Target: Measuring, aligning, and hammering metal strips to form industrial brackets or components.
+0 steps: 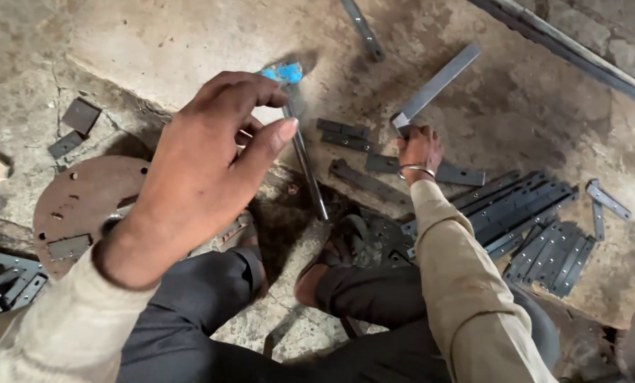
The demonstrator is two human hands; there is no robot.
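Note:
My left hand (197, 170) is raised in front of me, its fingers closed round the upper part of a thin steel rod (309, 170) with a blue grip end (283, 72); the rod slants down toward my sandalled feet. My right hand (418, 147), a metal bangle on the wrist, grips the near end of a square grey steel bar (438, 84) that points up and to the right over the floor. Flat dark steel strips (346, 135) lie just left of that hand.
A stack of flat steel strips (530, 220) lies to the right. A rusty round plate (83, 202) with holes sits at the left, small plates (80, 117) beyond it. Long angle steel (580, 53) runs across the top right. My sandalled feet (331, 255) rest on cracked concrete.

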